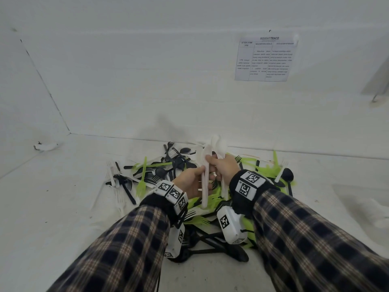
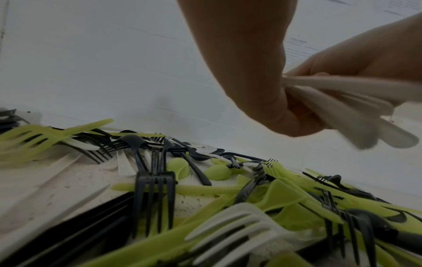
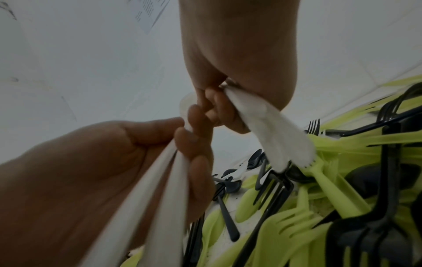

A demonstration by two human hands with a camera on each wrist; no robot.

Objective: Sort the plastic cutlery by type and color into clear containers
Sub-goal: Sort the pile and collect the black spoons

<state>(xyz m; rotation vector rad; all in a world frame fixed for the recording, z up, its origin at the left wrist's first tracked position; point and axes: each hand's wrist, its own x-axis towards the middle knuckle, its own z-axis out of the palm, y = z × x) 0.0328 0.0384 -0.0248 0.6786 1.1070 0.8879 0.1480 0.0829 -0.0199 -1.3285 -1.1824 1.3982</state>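
Note:
Both hands meet above a heap of black, green and white plastic cutlery (image 1: 168,171). My left hand (image 1: 201,175) grips a bundle of white spoons (image 1: 204,192) with the handles pointing down toward me. My right hand (image 1: 214,163) touches it from the right and grips more white spoons (image 1: 220,144), bowls up. In the right wrist view the right hand (image 3: 219,108) pinches white pieces (image 3: 274,133), and the left hand (image 3: 187,144) holds long white handles (image 3: 160,207). The left wrist view shows blurred white cutlery (image 2: 342,108) between the left hand (image 2: 285,108) and the right hand (image 2: 342,59).
The heap (image 2: 228,198) lies on a white surface (image 1: 63,207) against a white wall. Green forks (image 1: 263,167) spread to the right, white forks (image 1: 111,175) to the left. A printed sheet (image 1: 265,60) hangs on the wall. A pale translucent shape (image 1: 362,199) sits at the right.

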